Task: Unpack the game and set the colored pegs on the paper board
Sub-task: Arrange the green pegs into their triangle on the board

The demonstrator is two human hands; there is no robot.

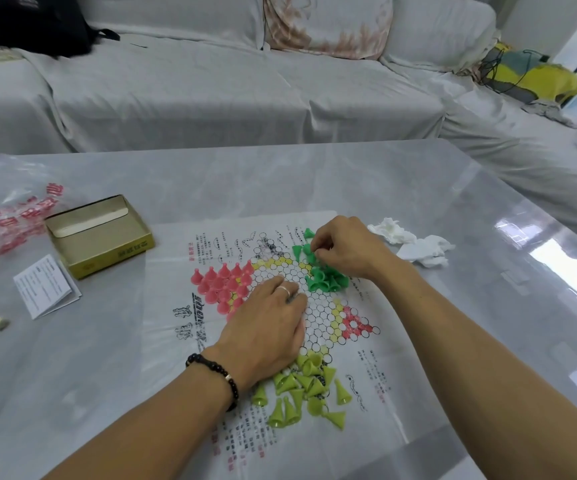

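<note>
the left hand [269, 318] lies flat, fingers straight, pinning the paper board [190, 344] (it would slide) while the right hand [344, 249] pinches a dark green peg [311, 258] to stand it.

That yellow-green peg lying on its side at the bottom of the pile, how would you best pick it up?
Pinch the yellow-green peg from above across its narrow stem, near the pointed end. It lies tipped over at the pile's edge, so the stem is exposed, while the flared base is wider and harder to pinch.
</note>
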